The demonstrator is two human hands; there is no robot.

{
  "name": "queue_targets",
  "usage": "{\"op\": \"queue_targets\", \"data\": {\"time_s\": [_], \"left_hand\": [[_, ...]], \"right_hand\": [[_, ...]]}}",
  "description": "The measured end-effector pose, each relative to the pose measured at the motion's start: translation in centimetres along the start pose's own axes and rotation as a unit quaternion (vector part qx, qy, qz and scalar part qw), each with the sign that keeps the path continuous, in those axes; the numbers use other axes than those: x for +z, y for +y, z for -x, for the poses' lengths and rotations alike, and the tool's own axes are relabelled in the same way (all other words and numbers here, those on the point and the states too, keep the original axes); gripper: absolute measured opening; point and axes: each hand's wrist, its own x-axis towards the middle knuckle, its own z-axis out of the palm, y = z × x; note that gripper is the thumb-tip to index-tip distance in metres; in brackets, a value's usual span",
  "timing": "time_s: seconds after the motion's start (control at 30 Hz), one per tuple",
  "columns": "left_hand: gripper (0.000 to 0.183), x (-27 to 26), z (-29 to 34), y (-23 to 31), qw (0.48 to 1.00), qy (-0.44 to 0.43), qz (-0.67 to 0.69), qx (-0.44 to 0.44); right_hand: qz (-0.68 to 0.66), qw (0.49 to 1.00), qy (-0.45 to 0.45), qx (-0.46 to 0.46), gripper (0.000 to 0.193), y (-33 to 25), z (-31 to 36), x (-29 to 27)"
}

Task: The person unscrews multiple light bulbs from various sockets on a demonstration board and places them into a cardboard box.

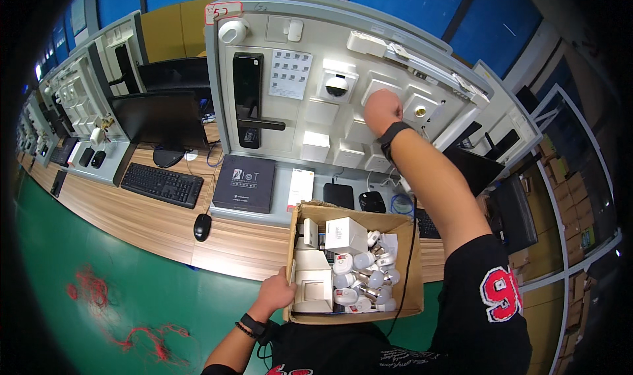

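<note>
My left hand [273, 292] grips the left wall of an open cardboard box [412, 269], thumb at its rim. Inside the box lie several light bulbs [375, 280], small white devices [343, 263], a white carton [346, 234] and an opened white box with a square recess [313, 290]. My right arm reaches up to a white display panel [300, 115], where my right hand [383, 111] is closed in front of a square white module [380, 87]. Whatever its fingers hold is hidden. Beside that hand sits a white module with a round yellowish part [420, 111].
The panel carries a black door lock [248, 91] and a dome camera [337, 85]. Below it are a dark box [244, 184], a black router-like box [338, 196] and blue cable [401, 204]. A keyboard [162, 183], mouse [202, 227] and monitor [161, 119] stand left; red string [155, 342] litters the floor.
</note>
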Motion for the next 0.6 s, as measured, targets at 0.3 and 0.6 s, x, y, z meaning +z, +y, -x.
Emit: {"op": "queue_targets", "data": {"time_s": [0.3,0.6], "left_hand": [[0.058,-0.2,-0.3,0.2,1.0,0.005,-0.004,-0.008],[0.04,0.8,0.2,-1.1,0.999,0.015,0.037,0.007]], "right_hand": [[-0.015,0.982,-0.168,-0.081,0.017,1.6,0.9,-4.1],[-0.839,0.467,-0.274,-0.064,0.041,10.4,3.9,2.4]]}}
